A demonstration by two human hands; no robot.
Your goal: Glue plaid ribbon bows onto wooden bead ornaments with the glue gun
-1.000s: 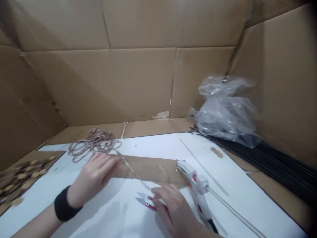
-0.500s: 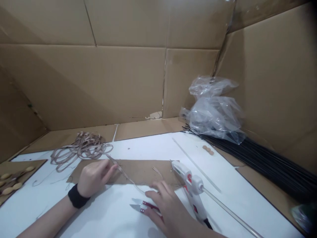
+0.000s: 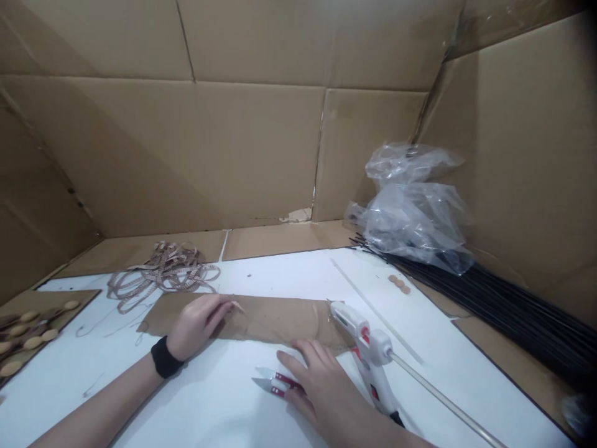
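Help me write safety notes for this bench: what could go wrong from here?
The thread snips in the right hand have parted blades pointing leftward; they might nick the left hand if it comes near. The hot-glue gun sits close beside the right hand; if heated, which I can't tell, it could burn. The short ribbon piece pinched in the left hand could slip.

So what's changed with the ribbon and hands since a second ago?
The ribbon no longer stretches to the right hand; just a short end shows at the left hand. The right still holds the snips; the glue gun and cardboard strip stayed put.
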